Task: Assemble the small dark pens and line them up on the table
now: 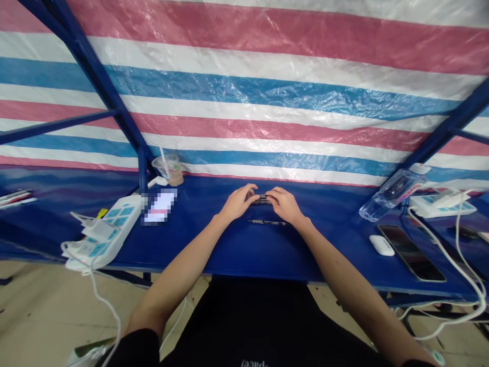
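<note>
At the middle of the blue table, my left hand [238, 203] and my right hand [284, 205] face each other with curled fingers. Between their fingertips lie dark slim pens [262, 199], side by side and crosswise to me. My left fingers close on the left end and my right fingers on the right end; both ends are partly hidden, so I cannot tell how many pens there are. Closer to me, a single black pen [267, 222] rests on the table, its tip pointing left and its right end near my right wrist.
Left of my hands are a white power strip [120, 224] with plugs, a blurred-out phone [160, 206] and a plastic cup [173, 172] with a straw. To the right are a tilted clear bottle [393, 193], white earbud case [381, 245], black phone [412, 253] and cables. Striped sheeting [267, 102] hangs behind.
</note>
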Motion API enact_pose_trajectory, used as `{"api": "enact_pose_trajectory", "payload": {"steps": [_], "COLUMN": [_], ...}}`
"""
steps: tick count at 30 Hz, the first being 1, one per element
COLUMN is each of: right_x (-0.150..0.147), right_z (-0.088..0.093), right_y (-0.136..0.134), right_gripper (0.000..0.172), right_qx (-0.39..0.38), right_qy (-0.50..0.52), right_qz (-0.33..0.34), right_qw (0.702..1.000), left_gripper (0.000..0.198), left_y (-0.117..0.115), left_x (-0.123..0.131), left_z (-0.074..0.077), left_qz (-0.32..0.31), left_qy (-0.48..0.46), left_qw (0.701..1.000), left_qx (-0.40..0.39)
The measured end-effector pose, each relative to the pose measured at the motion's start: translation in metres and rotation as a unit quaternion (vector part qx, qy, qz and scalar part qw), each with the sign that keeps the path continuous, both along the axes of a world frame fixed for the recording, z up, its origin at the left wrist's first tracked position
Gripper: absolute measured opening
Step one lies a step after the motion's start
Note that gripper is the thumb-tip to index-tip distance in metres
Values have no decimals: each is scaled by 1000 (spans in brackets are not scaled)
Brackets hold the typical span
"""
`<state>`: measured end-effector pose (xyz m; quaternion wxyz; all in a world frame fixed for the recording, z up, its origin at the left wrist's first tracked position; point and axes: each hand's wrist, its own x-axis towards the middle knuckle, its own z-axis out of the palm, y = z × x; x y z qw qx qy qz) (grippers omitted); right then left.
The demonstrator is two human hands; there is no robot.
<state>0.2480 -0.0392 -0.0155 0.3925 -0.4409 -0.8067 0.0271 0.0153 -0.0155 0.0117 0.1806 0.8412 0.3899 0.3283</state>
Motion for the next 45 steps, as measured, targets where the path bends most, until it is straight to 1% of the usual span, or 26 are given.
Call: {"api": "enact_pose_trajectory", "payload": {"steps": [2, 5, 9, 12, 14, 17, 18, 21, 22, 25, 28, 31, 34, 36, 39, 42, 45], "right_x": [0, 0, 0, 0, 0, 0, 0, -1, -1, -1, -1, -1, -1, -1, -1, -2, -2], "right_z": [0, -2, -5, -5, -5, -3, -3, -2, -2, -2, -1, 0, 2, 3, 2, 2, 2], "right_y": [0, 1, 3, 3, 3, 2, 2, 2, 2, 2, 1, -1, -2, -2, -3, -3, -4], "right_gripper": [25, 22, 22, 23, 23, 23, 22, 21, 20, 19, 19, 18, 18, 19, 19, 20, 21], "right_qx": [1, 3, 7, 9, 11, 17, 18, 23, 22, 19, 15, 12, 13, 13, 12, 10, 10], "right_qy": [3, 6, 4, 6, 8, 11, 12, 14, 14, 10, 3, -3, 0, 2, -1, -2, 1], "right_qz": [0, 7, 11, 5, 0, -3, -2, 4, 5, 3, -1, -1, -5, -6, -2, 1, -2], "right_qw": [1000, 1000, 1000, 1000, 1000, 1000, 1000, 1000, 1000, 1000, 1000, 1000, 1000, 1000, 1000, 1000, 1000], "left_gripper": [21, 10, 24, 18, 24, 11, 12, 29, 30, 18, 15, 22, 19, 20, 18, 27, 23], "left_y": [0, 1, 2, 3, 4, 4, 3, 2, 2, 1, 1, 1, 2, 2, 2, 2, 2], "left_x": [-1, 0, 0, -1, -1, -2, -2, -1, -1, 0, 1, 1, 0, 0, 1, 0, 0], "left_z": [-1, -1, -1, -2, -2, -1, 0, 2, 3, 2, 1, 2, 2, 1, 1, 1, 0], "left_qz": [-9, -3, 15, 7, 3, 0, 0, 2, 3, -3, -9, -12, -24, -30, -29, -22, -22], "left_qy": [-8, 17, 42, 10, -2, 13, 22, 42, 42, 23, 29, 48, 43, 34, 38, 53, 41], "left_qw": [1000, 1000, 999, 1000, 1000, 999, 999, 999, 999, 1000, 999, 998, 998, 999, 998, 998, 999], "left_qx": [-1, 23, 28, 13, 14, 31, 33, 29, 24, 12, 18, 25, 27, 28, 33, 35, 28]}}
